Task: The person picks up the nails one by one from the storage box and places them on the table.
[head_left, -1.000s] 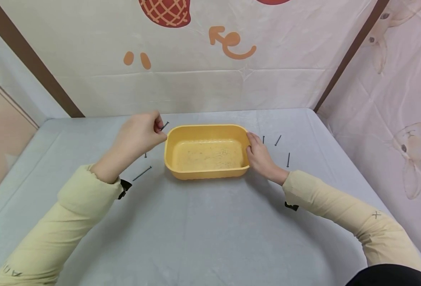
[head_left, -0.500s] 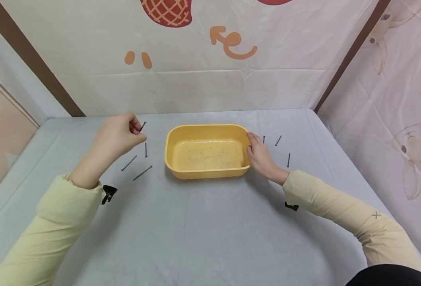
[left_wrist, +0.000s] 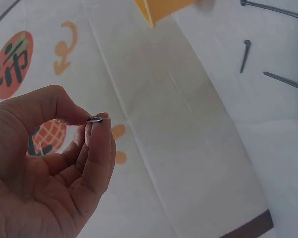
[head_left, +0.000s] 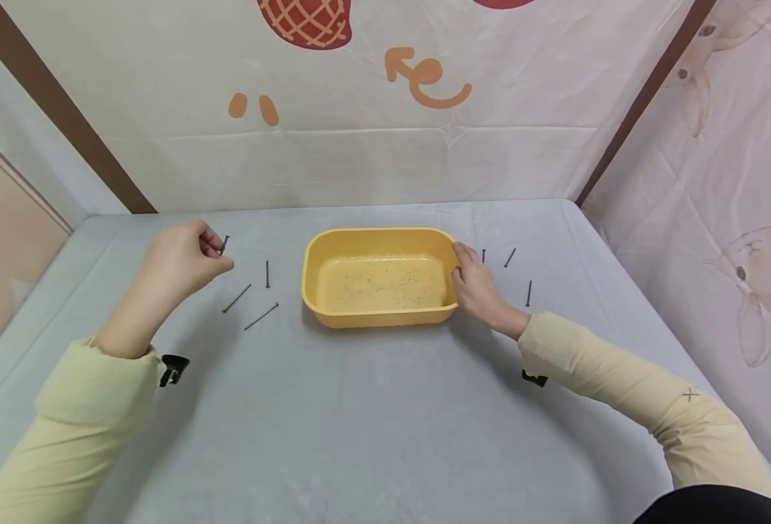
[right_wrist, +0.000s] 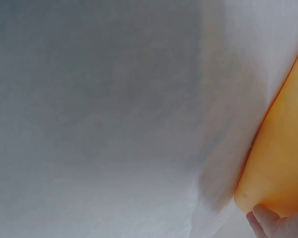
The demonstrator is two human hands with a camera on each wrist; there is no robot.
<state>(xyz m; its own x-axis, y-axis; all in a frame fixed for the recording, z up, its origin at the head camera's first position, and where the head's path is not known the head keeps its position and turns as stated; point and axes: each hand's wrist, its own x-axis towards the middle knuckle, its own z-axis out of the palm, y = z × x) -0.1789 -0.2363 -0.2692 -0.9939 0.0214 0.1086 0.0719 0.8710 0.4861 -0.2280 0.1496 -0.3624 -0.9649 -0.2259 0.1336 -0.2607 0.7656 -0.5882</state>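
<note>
My left hand (head_left: 178,258) is raised over the left side of the table, its thumb and fingertips pinching a dark nail (head_left: 224,244). The left wrist view shows that nail (left_wrist: 95,119) end-on between the fingertips. Three nails lie on the cloth to the right of this hand: an upright-looking one (head_left: 267,274), a slanted one (head_left: 236,298) and another slanted one (head_left: 261,316). At the table's middle stands a yellow plastic basin (head_left: 378,319) with nothing in it. My right hand (head_left: 480,291) holds the basin's right end at the rim; its fingertips partly show in the right wrist view.
Right of the basin lie three more nails: one partly behind the right hand (head_left: 483,255), a slanted nail (head_left: 509,257) and a nearer nail (head_left: 528,292). A pale blue-grey cloth (head_left: 372,422) covers the table. A printed curtain (head_left: 359,167) hangs behind it.
My left hand has moved left, away from the basin's left rim, and slightly lower, carrying the nail. The nails it covered now show. The right hand and basin have stayed put.
</note>
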